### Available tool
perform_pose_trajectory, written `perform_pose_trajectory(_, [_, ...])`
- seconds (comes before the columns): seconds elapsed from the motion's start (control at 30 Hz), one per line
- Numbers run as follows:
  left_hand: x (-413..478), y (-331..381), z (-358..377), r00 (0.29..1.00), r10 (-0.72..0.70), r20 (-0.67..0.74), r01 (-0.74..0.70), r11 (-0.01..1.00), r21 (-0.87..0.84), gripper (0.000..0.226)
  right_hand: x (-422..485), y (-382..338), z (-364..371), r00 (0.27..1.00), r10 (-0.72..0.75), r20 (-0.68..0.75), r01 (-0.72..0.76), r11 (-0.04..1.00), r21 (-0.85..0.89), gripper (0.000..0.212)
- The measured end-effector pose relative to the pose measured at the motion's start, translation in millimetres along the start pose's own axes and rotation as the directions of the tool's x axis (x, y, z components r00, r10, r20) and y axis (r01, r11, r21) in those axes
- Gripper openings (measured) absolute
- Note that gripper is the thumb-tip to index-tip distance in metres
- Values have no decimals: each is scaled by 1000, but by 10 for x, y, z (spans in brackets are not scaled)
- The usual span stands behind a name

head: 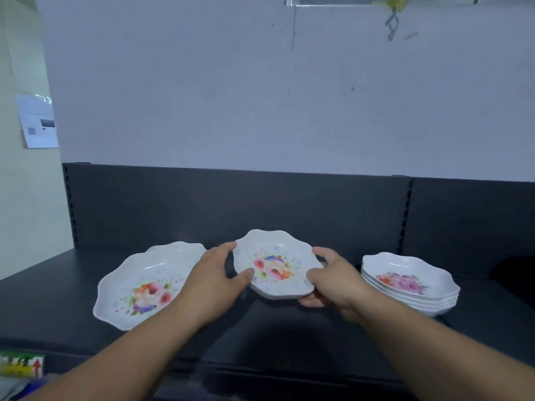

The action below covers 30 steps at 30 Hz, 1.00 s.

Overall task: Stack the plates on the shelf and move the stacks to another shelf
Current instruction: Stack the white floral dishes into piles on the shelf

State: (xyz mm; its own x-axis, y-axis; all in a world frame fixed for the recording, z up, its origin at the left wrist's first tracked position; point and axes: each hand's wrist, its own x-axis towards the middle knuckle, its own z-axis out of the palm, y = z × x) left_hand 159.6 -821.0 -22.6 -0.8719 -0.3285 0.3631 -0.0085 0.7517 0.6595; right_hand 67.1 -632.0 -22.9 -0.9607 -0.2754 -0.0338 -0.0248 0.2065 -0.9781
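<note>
While left hand [214,280] and right hand [335,277] curl fingers round its rims, white scalloped floral plate [275,267] tilts.
Rightward sits the stack of white plates [411,282], nearest right hand.

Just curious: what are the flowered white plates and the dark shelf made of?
The white scalloped flowered plates look glossy, probably glazed ceramic or melamine; light glints on their rims. The dark flat shelf looks matte, probably painted metal, given its slotted uprights.

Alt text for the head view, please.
Two hands grip a white floral plate by opposite edges over a dark shelf: left hand on its left rim, right hand on its right. A stack of plates stands to its right; a single plate lies to its left, a further plate partly hidden behind it.
</note>
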Motion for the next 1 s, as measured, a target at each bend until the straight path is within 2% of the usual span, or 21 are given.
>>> perform_pose_trajectory(0.17, [87, 385, 295, 998, -19, 55, 24, 994, -105, 61, -45, -48, -513, 999, -45, -3, 45, 999, 19, 64])
perform_pose_trajectory(0.27, [162, 658, 517, 996, -49, 77, 68, 962, -264, 60, -57, -63, -902, 999, -43, -6, 43, 999, 25, 62])
perform_pose_trajectory(0.37, [242, 886, 735, 990, -84, 114, 127, 889, -439, 63, -44, -85, -1292, 998, -58, -13, 58, 998, 18, 54])
perform_pose_trajectory(0.47, [288, 1135, 986, 989, -54, 135, 116, 855, -506, 66, -34, -106, -1740, 991, -128, -31, 123, 985, -119, 52])
perform_pose_trajectory(0.57, [222, 1345, 1227, 988, -27, 149, 90, 896, -435, 70, -35, -124, -2099, 986, -164, 3, 158, 946, -284, 62])
perform_pose_trajectory(0.67, [159, 1486, 1463, 979, -14, 205, 91, 924, -370, 79, 14, -72, -2314, 987, -144, 73, 159, 945, -287, 64])
perform_pose_trajectory(0.8, [203, 1640, 1692, 981, -3, 192, 57, 959, -277, 89, 109, 46, -2478, 984, -143, 108, 169, 937, -304, 54])
perform_pose_trajectory(0.9, [221, 1722, 1837, 975, 19, 223, 19, 986, -167, 83, 222, 167, -2578, 988, -118, 98, 143, 938, -316, 64])
perform_pose_trajectory(1.0, [252, 1739, 1968, 964, 27, 263, -8, 997, -72, 81, 321, 293, -2632, 991, -98, 89, 124, 923, -363, 65])
